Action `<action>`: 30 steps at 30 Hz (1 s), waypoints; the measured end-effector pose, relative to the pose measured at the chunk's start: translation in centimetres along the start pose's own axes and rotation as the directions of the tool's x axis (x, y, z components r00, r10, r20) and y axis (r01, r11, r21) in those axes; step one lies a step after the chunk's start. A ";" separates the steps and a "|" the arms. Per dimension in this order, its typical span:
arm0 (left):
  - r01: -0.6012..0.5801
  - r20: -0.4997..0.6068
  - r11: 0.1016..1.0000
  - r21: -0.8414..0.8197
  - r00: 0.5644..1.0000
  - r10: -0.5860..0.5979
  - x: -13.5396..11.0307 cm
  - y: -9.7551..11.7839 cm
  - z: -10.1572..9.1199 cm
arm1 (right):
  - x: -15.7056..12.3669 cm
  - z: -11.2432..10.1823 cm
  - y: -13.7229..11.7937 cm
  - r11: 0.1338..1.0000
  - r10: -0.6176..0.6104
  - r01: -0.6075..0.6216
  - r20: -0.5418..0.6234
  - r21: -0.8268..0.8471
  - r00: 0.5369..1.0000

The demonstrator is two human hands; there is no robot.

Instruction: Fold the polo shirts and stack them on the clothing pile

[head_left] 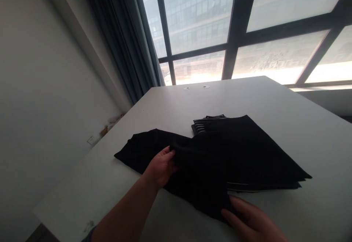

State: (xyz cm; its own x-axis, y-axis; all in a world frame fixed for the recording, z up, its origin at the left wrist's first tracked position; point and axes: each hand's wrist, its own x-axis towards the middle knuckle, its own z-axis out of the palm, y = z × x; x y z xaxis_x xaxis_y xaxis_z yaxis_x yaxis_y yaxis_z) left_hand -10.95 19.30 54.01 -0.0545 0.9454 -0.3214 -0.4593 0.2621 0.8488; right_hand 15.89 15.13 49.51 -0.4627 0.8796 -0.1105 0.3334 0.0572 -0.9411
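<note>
A black cloth garment (200, 176) lies spread over the white table, its left end reaching toward the table's left side. My left hand (162, 165) pinches its fabric near the middle, thumb on top. At the near right corner my right hand (244, 216) grips the garment's edge between thumb and fingers. Beside it on the right sits a folded black cloth stack (255, 150) with white stripes showing at its far left corner and along its near edge. The black garment overlaps the stack's left part. Which kind of garment it is, I cannot tell.
The white table (170, 106) runs toward a large window (200, 14) with dark frames. Two white round fittings (206, 87) are set near its far edge. A dark curtain (123, 33) hangs at the left, by a pale wall (41, 88) with a socket (90, 140).
</note>
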 end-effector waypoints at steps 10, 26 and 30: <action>0.016 0.260 1.000 -0.021 0.965 -0.010 -2.1 0.9 0.8 | -0.8 0.3 0.5 0.995 0.067 -0.056 -0.139 0.078 0.988; -0.286 0.386 0.575 0.766 0.921 -0.057 -3.6 0.0 0.8 | -0.3 0.3 0.8 0.959 0.164 -0.146 -0.053 0.243 0.985; -0.427 0.196 0.645 0.633 0.895 0.400 -1.4 -2.3 0.2 | -0.4 0.2 0.7 0.979 0.156 -0.154 -0.005 0.130 0.988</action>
State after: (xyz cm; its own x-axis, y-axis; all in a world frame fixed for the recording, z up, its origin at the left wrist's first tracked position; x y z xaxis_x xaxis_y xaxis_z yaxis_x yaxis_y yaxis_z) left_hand -9.60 17.37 52.59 -0.0593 0.9892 0.1343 0.2883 -0.1119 0.9510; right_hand 16.18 14.75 48.88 -0.4012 0.8799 -0.2545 0.2906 -0.1412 -0.9464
